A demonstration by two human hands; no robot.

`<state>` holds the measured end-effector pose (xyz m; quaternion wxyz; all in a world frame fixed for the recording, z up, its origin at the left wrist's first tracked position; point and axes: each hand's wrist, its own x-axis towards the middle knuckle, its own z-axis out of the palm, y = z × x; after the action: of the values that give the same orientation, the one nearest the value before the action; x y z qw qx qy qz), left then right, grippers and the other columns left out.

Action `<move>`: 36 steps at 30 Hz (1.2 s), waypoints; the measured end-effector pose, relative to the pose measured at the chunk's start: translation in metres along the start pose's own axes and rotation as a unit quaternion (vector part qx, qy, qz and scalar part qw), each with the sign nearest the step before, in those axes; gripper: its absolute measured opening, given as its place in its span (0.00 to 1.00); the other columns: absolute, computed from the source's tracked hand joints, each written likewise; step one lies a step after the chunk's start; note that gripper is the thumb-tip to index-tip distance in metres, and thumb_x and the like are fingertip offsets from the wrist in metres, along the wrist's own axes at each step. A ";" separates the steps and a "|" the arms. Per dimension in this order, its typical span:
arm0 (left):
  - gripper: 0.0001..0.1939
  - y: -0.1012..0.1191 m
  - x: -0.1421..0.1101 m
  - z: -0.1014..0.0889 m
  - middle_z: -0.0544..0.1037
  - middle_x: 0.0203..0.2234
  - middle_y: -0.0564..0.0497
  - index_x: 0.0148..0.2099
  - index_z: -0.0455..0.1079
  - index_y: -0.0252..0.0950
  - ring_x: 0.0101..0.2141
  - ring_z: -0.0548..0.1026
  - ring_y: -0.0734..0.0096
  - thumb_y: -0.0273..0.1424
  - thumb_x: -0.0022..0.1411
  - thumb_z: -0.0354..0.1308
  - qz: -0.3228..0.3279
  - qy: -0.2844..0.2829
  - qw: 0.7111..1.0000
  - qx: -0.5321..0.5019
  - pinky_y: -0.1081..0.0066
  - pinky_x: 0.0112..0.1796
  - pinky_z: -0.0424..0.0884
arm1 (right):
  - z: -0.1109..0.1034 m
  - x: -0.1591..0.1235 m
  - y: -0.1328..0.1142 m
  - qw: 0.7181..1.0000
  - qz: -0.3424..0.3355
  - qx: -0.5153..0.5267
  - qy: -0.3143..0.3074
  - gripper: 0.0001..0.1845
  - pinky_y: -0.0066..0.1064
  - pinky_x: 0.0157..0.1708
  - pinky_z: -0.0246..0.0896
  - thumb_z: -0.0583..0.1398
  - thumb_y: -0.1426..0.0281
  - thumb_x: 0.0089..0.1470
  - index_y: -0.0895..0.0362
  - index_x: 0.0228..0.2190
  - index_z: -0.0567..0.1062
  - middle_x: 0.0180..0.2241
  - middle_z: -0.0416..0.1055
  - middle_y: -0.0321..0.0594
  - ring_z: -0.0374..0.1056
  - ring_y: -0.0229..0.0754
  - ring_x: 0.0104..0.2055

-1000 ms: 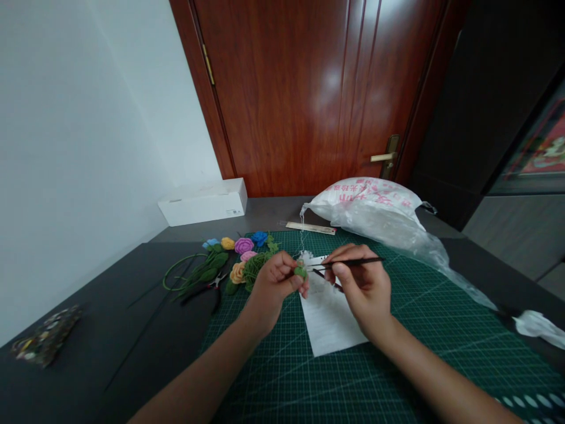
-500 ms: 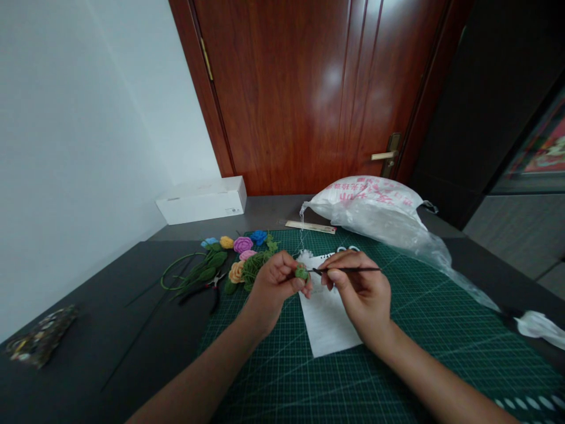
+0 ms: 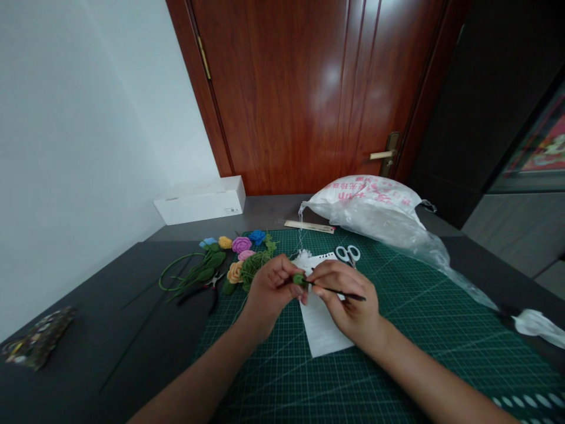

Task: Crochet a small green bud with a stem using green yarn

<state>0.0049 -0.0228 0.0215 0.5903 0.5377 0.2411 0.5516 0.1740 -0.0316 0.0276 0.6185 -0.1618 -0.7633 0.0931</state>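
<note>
Your left hand (image 3: 271,294) pinches the small, round, green yarn piece (image 3: 299,278) between thumb and fingers, just left of your right hand (image 3: 353,303). That hand grips the thin, dark, straight stick (image 3: 341,292), its tip against the green piece.

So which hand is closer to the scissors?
Right. The right hand is just in front of the scissors; the left hand is farther off, to their left.
</note>
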 end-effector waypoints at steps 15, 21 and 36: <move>0.13 0.008 0.007 -0.010 0.76 0.22 0.52 0.38 0.73 0.32 0.22 0.71 0.74 0.34 0.58 0.72 -0.052 -0.078 0.992 -0.080 0.74 0.23 0.71 | -0.010 0.003 0.001 0.997 0.029 0.018 0.074 0.07 0.37 0.39 0.72 0.62 0.79 0.61 0.56 0.38 0.77 0.33 0.78 0.42 0.76 0.44 0.38; 0.13 0.009 0.007 -0.009 0.78 0.23 0.51 0.39 0.73 0.32 0.22 0.73 0.73 0.33 0.57 0.72 -0.047 -0.074 0.993 -0.075 0.73 0.24 0.71 | -0.006 0.000 -0.001 0.993 0.061 0.044 0.087 0.08 0.34 0.36 0.72 0.62 0.80 0.60 0.56 0.37 0.77 0.33 0.78 0.41 0.76 0.42 0.37; 0.12 0.002 0.006 -0.006 0.80 0.24 0.52 0.36 0.71 0.35 0.22 0.75 0.73 0.30 0.57 0.72 0.000 -0.072 0.995 -0.071 0.74 0.24 0.73 | -0.003 0.005 -0.013 0.998 0.025 -0.010 0.055 0.08 0.36 0.35 0.74 0.61 0.79 0.61 0.54 0.36 0.76 0.29 0.78 0.39 0.77 0.44 0.34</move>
<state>0.0007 -0.0160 0.0235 0.6427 0.5331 0.1582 0.5269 0.1741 -0.0423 0.0379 0.6554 -0.1923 -0.7246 0.0915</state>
